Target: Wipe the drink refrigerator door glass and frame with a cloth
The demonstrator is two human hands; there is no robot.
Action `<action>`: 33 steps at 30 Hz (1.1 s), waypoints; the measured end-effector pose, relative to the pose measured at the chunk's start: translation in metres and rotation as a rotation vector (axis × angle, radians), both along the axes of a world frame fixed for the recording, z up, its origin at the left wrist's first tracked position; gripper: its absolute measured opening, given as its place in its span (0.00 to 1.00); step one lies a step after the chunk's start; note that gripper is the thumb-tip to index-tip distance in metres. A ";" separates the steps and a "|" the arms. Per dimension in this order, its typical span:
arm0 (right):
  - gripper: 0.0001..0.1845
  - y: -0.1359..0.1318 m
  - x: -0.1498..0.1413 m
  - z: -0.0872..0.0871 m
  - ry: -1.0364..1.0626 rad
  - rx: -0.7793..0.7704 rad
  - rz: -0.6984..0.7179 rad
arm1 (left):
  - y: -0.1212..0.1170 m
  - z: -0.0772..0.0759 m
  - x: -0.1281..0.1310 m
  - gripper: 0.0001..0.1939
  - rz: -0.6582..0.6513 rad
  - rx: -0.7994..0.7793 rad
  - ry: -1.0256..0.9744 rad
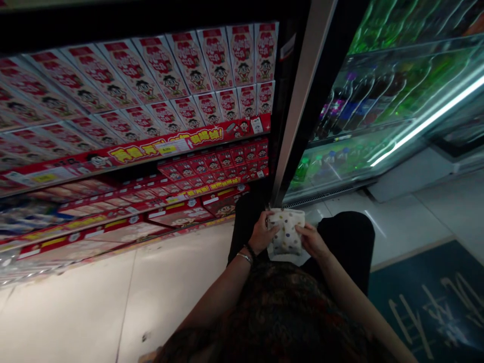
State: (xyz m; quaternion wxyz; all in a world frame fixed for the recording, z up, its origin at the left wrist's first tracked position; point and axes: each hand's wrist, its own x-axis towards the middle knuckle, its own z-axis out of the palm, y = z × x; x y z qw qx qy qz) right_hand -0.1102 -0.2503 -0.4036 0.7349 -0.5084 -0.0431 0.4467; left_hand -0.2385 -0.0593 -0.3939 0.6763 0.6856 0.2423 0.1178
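Observation:
Held in front of my body is a small cream cloth pouch with coloured polka dots. My left hand grips its left side, with a dark bracelet and a thin silver bracelet on that wrist. My right hand holds the pouch's right side. A small metal part shows at the pouch's top left corner, though it is too small to identify. A pale paper or fabric piece sticks out below the pouch.
On the left stands a store shelf stacked with red-and-white snack boxes. To the right, a glass-fronted drinks cooler holds bottles. Tiled floor lies below, with a dark blue lettered mat at lower right.

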 end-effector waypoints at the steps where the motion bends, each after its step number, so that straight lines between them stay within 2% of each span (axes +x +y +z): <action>1: 0.31 -0.001 0.001 -0.001 -0.001 -0.004 0.011 | 0.000 -0.002 0.000 0.31 0.001 0.021 0.020; 6: 0.27 -0.004 0.009 -0.006 -0.028 -0.023 0.075 | 0.001 -0.001 -0.001 0.28 -0.018 0.097 0.060; 11: 0.25 -0.008 0.017 -0.018 -0.083 -0.052 0.074 | 0.003 -0.003 0.001 0.11 -0.018 0.205 0.096; 13: 0.24 -0.010 0.020 -0.024 -0.104 -0.066 0.063 | 0.003 -0.004 0.002 0.07 -0.022 0.232 0.096; 17: 0.22 -0.014 0.026 -0.032 -0.157 -0.109 0.056 | 0.005 -0.001 0.003 0.07 -0.050 0.237 0.054; 22: 0.18 -0.020 0.032 -0.032 -0.218 -0.154 0.109 | 0.009 0.004 0.003 0.10 -0.112 0.174 -0.008; 27: 0.20 -0.023 0.032 -0.031 -0.224 -0.140 0.178 | 0.010 0.001 0.002 0.08 -0.143 0.147 0.039; 33: 0.21 -0.021 0.032 -0.025 -0.266 -0.109 0.162 | 0.010 0.002 0.001 0.07 -0.096 0.221 0.134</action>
